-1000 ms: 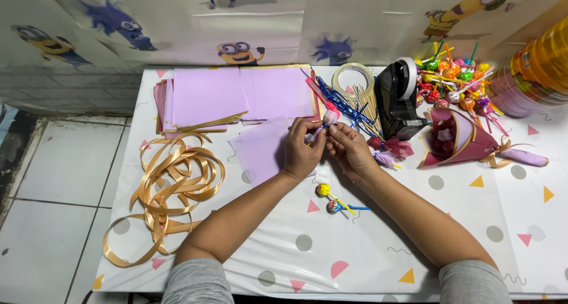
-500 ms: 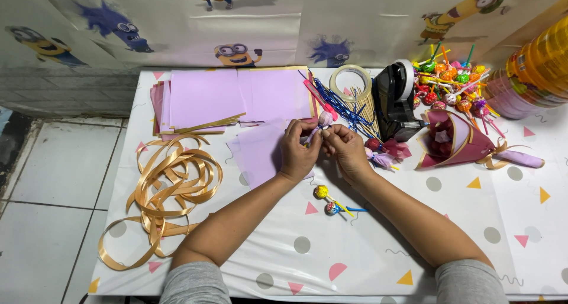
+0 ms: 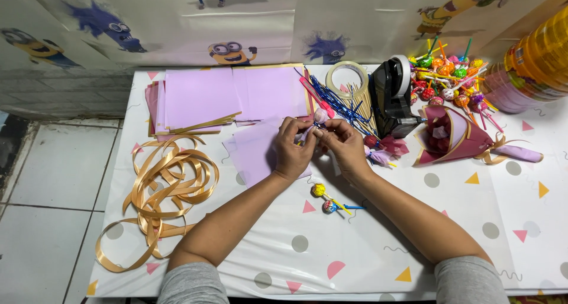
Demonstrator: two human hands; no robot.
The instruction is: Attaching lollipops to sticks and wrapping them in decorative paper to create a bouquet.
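My left hand (image 3: 291, 151) and my right hand (image 3: 341, 145) meet over the table's middle, both pinching a small paper-wrapped lollipop (image 3: 320, 117) with a pale pink head. Under my left hand lies a loose lilac paper sheet (image 3: 251, 153). Two wrapped lollipops (image 3: 324, 198) on blue sticks lie just below my wrists. Small wrapped pieces in pink and lilac (image 3: 383, 149) rest right of my right hand.
A stack of lilac sheets (image 3: 234, 94) lies at the back. Gold ribbon (image 3: 163, 188) coils at the left. Blue sticks (image 3: 337, 101), a tape roll (image 3: 348, 79), a black tape dispenser (image 3: 391, 100), a lollipop pile (image 3: 449, 79), a maroon paper bouquet (image 3: 452, 137) and yellow jars (image 3: 535, 61) stand right.
Both hands stay together on the small lollipop, with fingers shifting slightly. The view has drifted a little; nothing else on the table moved.
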